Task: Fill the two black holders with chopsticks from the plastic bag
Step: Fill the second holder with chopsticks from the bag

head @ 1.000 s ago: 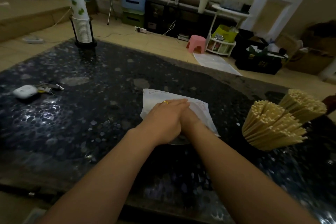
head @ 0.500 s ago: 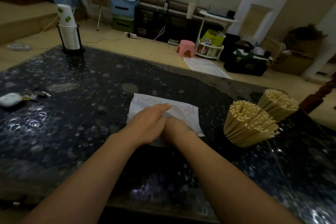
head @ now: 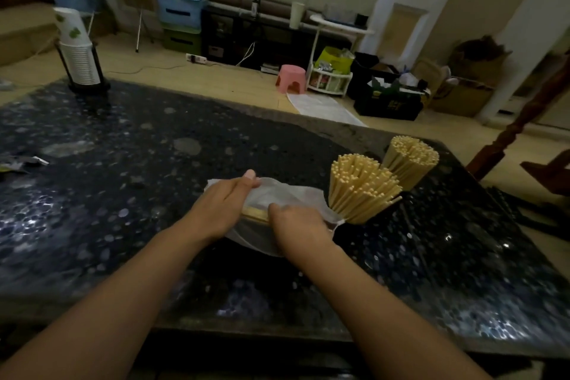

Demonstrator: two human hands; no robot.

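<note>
Two hands gripping plastic bag on speckled black table, cluttered room behind.

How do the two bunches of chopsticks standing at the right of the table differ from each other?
The nearer bunch fans out wide and loose; the farther bunch is packed tighter and rounder. The nearer bunch stands right beside the plastic bag that both hands hold; the farther bunch stands behind it, nearer the table edge. Both are pale, lean slightly and point their tips upward.
</note>
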